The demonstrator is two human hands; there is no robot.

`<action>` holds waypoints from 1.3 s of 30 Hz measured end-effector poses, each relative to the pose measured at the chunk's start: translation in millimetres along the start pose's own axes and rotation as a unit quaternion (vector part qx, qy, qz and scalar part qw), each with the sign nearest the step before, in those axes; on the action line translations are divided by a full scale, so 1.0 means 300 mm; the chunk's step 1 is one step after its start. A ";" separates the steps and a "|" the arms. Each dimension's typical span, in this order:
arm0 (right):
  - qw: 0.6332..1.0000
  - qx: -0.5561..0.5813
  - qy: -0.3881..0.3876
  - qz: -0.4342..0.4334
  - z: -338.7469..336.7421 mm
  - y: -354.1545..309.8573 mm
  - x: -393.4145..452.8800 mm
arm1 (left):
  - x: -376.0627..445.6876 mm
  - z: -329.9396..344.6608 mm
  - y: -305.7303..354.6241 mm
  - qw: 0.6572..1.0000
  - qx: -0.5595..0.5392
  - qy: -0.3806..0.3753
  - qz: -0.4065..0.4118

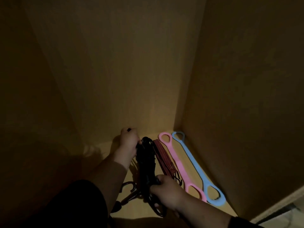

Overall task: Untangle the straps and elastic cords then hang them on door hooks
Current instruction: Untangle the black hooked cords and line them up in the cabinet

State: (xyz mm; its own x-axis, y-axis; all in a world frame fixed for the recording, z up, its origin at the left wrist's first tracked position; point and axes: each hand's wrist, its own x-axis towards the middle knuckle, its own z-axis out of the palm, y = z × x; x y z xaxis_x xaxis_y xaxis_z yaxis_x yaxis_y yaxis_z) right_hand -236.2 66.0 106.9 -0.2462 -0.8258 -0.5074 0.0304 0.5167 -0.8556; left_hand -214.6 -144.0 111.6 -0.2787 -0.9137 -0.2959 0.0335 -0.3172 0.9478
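My right hand [166, 190], low in the frame just right of centre, curls its fingers round the near end of a bundle of black straps and cords [146, 163], and my left hand [130, 139], higher and a little left of it, grips the bundle's far end, a small dark tip showing above its knuckles. The bundle runs between my two hands across the yellowish wooden shelf floor [194, 171]. Below it, toward the lower left, dark metal hooks [129, 188] lie on the floor, partly lost in shadow. Just right of the bundle lies a red-and-black striped elastic cord [164, 157], folded in parallel runs. Beside that lies a long pink rubber strap with a loop at each end [176, 162], and right of it a matching blue one [195, 165], close against the brown side wall [246, 96]. The brown back panel [115, 63] fills the upper frame, dim.
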 end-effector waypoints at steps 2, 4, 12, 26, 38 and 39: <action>1.000 -0.027 0.002 0.008 -0.010 -0.001 0.037 | 0.047 0.020 -0.040 0.998 0.060 0.001 0.006; 0.997 -0.074 0.000 0.015 -0.017 0.005 0.073 | 0.094 0.038 -0.061 0.995 0.098 -0.003 0.013; 0.973 -0.229 0.027 -0.004 -0.068 0.045 0.198 | 0.243 0.108 -0.087 0.942 0.315 -0.041 0.107; 0.860 -0.508 0.037 0.005 -0.090 0.081 0.261 | 0.295 0.048 -0.200 0.957 0.283 -0.040 0.047; 0.850 -0.500 0.111 -0.123 -0.013 0.050 0.178 | -0.076 -0.319 -0.277 0.835 0.505 -0.167 0.141; 0.851 -0.497 0.110 -0.128 -0.005 0.047 0.169 | -0.108 -0.347 -0.281 0.828 0.516 -0.186 0.122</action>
State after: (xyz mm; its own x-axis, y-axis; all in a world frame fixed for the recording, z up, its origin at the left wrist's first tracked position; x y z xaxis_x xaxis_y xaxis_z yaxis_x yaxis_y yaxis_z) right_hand -249.6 31.7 69.2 -0.3004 -0.9342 -0.1923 -0.8596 0.3525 -0.3699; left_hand -108.5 -114.0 28.9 -0.6662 -0.7169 -0.2055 -0.6515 0.4254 0.6282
